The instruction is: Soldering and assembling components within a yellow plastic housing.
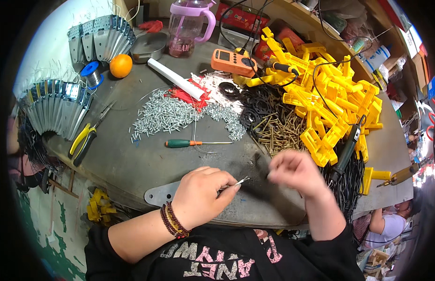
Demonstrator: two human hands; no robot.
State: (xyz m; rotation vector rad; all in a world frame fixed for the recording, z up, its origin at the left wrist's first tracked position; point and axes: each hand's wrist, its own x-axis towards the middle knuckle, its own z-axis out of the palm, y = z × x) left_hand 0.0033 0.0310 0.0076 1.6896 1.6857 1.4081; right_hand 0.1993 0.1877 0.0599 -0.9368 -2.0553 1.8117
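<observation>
My left hand [205, 189], with a beaded bracelet on its wrist, is closed in a pinch on a thin white wire [241, 181]. The wire's bare, frayed end sticks out past the fingertips to the right. Beneath that hand lies a flat grey metal plate [156, 195] with round holes; the hand covers most of it. My right hand [297, 173] is raised over the table to the right of the wire end, apart from it. Its fingers are curled but blurred, so whether they hold anything is unclear. A green and orange screwdriver [191, 143] lies just beyond my left hand.
Silver screws [163, 112], nuts [226, 119] and brass bolts [278, 131] lie heaped mid-table. Yellow plastic parts [329, 93] pile up at right, beside a dark-handled tool [347, 147]. Pliers [88, 136], a wire spool [92, 75] and fanned metal plates [56, 105] are left.
</observation>
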